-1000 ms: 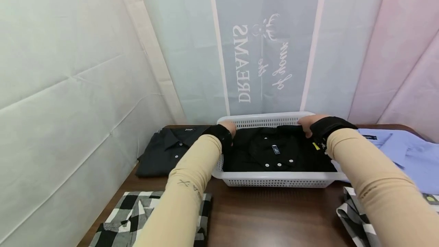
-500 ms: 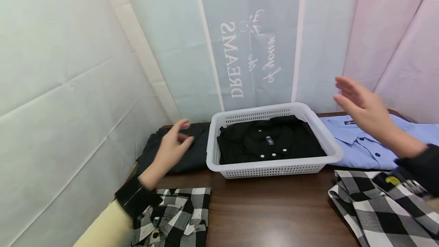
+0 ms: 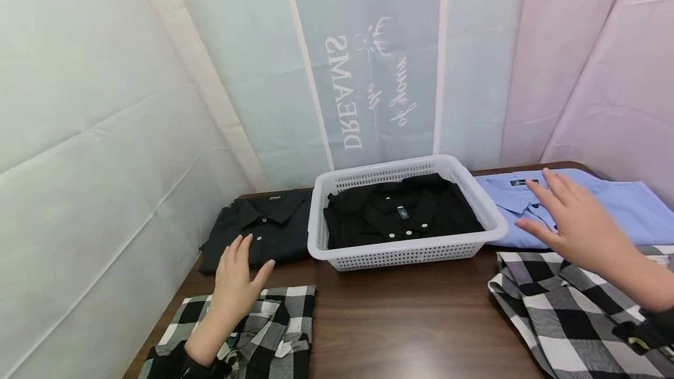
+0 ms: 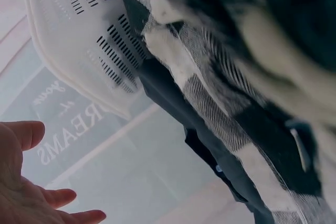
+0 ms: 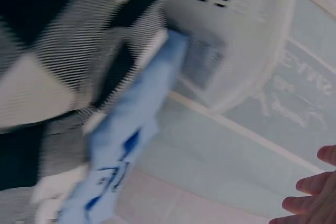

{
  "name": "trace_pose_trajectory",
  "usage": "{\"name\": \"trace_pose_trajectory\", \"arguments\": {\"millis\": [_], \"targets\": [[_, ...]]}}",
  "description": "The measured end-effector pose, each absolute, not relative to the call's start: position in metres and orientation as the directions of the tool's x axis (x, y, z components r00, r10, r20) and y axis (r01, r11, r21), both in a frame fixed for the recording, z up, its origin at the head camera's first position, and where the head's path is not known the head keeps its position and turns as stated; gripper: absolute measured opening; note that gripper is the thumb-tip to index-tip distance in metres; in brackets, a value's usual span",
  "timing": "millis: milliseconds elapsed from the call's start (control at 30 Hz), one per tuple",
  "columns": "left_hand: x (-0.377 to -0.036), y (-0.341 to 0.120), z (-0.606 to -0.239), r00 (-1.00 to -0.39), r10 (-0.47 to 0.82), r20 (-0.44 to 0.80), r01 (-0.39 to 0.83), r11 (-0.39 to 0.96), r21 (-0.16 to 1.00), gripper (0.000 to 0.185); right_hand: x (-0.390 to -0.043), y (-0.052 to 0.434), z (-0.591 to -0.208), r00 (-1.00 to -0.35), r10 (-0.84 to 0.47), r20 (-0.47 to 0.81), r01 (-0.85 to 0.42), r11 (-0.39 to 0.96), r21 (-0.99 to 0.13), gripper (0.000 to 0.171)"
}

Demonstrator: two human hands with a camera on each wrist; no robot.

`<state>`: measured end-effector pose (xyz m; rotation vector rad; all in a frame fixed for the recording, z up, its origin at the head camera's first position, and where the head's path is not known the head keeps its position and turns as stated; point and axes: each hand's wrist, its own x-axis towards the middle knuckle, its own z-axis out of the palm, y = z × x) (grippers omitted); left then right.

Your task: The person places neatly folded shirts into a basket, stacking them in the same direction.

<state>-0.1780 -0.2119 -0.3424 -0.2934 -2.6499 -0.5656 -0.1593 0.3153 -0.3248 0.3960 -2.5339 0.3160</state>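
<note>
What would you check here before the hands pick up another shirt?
1. Left hand free: ok, fingers open above the left checked shirt.
2. Right hand free: ok, open over the blue shirt.
3. Black shirt in basket lies flat: ok.
4. Basket steady on the table: ok.
5. Room left in the basket: cannot tell.
6. Other shirts within reach: ok, black shirt on table and right checked shirt lie nearby.

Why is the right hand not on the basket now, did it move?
Yes. The right hand left the white basket rim and now hovers right of it, above the blue shirt.
</note>
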Motion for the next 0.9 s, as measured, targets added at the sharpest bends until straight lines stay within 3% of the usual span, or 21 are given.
{"name": "trace_pose_trajectory", "arguments": {"millis": [100, 333, 500, 700, 800, 900], "targets": [[-0.179, -0.208, -0.343, -0.913, 0.132, 0.387, 0.274, 0.900, 0.340, 0.068, -0.159, 0.316, -0.332, -0.797, -0.251, 0.549, -0.349, 0.934, -0.080, 0.068], [-0.182, -0.206, -0.344, -0.975, 0.138, 0.172, 0.194, 0.910, 0.368, 0.078, -0.155, 0.319, -0.341, -0.809, -0.257, 0.529, -0.356, 0.930, -0.094, 0.069], [-0.174, -0.224, -0.343, -0.984, 0.180, 0.002, 0.170, 0.925, 0.339, 0.091, -0.151, 0.318, -0.352, -0.816, -0.281, 0.505, -0.385, 0.916, -0.112, 0.072], [-0.166, -0.286, -0.348, -0.967, 0.213, -0.142, 0.158, 0.933, 0.323, 0.102, -0.145, 0.319, -0.361, -0.864, -0.250, 0.437, -0.352, 0.920, -0.171, 0.074], [-0.175, -0.336, -0.386, -0.921, 0.272, -0.279, 0.166, 0.922, 0.350, 0.106, -0.139, 0.323, -0.364, -0.867, -0.243, 0.435, -0.355, 0.914, -0.196, 0.071], [-0.189, -0.389, -0.438, -0.825, 0.390, -0.410, 0.203, 0.880, 0.429, 0.099, -0.134, 0.327, -0.366, -0.868, -0.240, 0.434, -0.356, 0.911, -0.210, 0.070]]}}
